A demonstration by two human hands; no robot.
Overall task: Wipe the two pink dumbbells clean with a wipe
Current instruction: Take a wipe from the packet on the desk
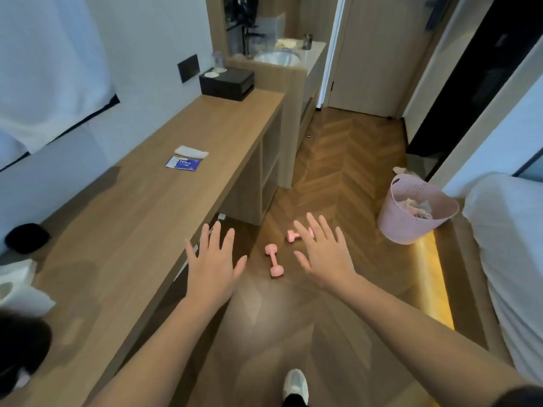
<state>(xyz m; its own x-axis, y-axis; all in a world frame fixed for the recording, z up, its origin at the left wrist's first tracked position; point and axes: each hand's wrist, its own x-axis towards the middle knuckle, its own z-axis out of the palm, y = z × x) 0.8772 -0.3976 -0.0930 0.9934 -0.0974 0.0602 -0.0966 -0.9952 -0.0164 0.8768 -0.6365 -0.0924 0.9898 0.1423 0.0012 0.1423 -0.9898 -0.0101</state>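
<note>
Two pink dumbbells lie on the wooden floor. The near dumbbell (273, 260) shows in full between my hands. The far dumbbell (293, 235) is partly hidden behind my right hand (324, 254). My left hand (213, 263) hovers with fingers spread over the desk's front edge, holding nothing. My right hand is also spread wide and holds nothing. A white wipe (191, 151) lies on the desk (141, 218) beside a blue wipe packet (183, 163).
A pink laundry basket (411, 214) with cloths stands on the floor to the right, next to a white bed (511, 259). A black tissue box (226, 83) sits at the desk's far end, before a sink counter (277, 58). My white shoe (296, 386) is below.
</note>
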